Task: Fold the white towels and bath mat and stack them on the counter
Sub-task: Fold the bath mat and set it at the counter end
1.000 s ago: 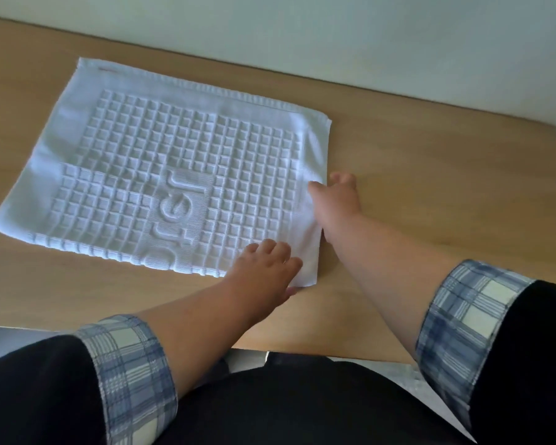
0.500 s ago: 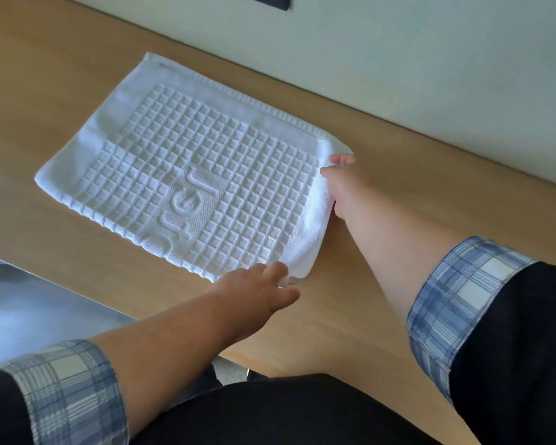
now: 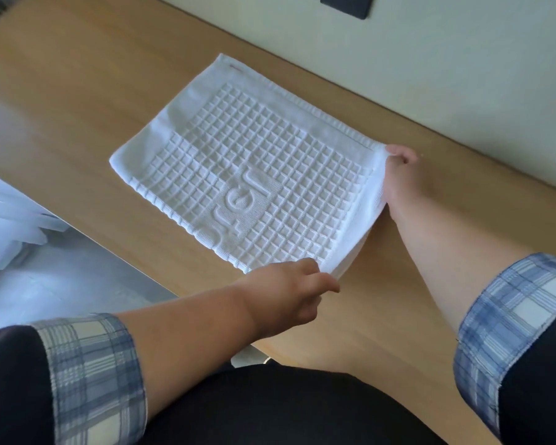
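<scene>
A white bath mat (image 3: 247,175) with a raised grid pattern and embossed letters lies folded on the wooden counter (image 3: 77,101). My left hand (image 3: 289,297) pinches the mat's near right corner, lifting it slightly. At the far right corner my right hand (image 3: 402,175) grips the edge, fingers curled under the cloth. The right edge of the mat is raised off the counter between the two hands.
A pale wall (image 3: 430,53) runs along the counter's far side with a dark socket plate (image 3: 347,6) at the top. Left of the counter, white fabric (image 3: 4,220) lies over a grey floor (image 3: 61,284). Bare wood extends right of the mat.
Both hands went from resting at the mat's right edge to gripping its two right corners, and the edge has lifted. The view has shifted so the mat sits further right and lower.
</scene>
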